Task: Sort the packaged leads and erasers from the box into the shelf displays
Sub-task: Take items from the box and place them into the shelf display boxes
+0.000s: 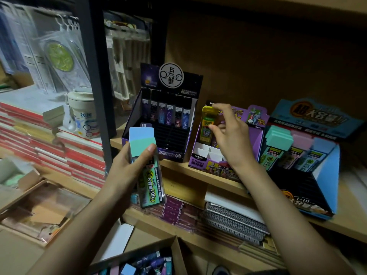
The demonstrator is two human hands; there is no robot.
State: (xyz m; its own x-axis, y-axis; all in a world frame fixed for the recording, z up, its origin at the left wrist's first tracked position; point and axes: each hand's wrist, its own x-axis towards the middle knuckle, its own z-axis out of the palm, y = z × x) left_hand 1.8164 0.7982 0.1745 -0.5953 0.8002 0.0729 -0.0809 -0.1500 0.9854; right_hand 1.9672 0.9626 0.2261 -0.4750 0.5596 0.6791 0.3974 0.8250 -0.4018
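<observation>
I am standing at a dim wooden shelf [174,165] with three cardboard displays sitting in a row on it. My right hand [228,135] is pinching a yellow-capped lead pack [207,126] between thumb and fingertips, upright, just above the white dividers of the purple display [198,161] that is sitting directly under that hand. I cannot tell whether the pack's foot is already touching a slot. My left hand [129,165] is curling round two flat packs: a teal-capped lead pack [148,175] in front and a blue-capped lead pack [141,132] pressed behind it. The black display [170,108] is standing just beyond that hand's knuckles, and the blue display [325,155] is lying off to the outer side of my right hand. The box [178,255] with more packs is sitting below both wrists.

I am judging these packs to be light, stiff and smooth-sided, so they are likely slipping easily against each other. The leads inside are probably brittle, so I am treating a drop as the main risk. I am thinking the flat sides just under the cap are the best hold, since a cap alone may be pulling loose.
</observation>
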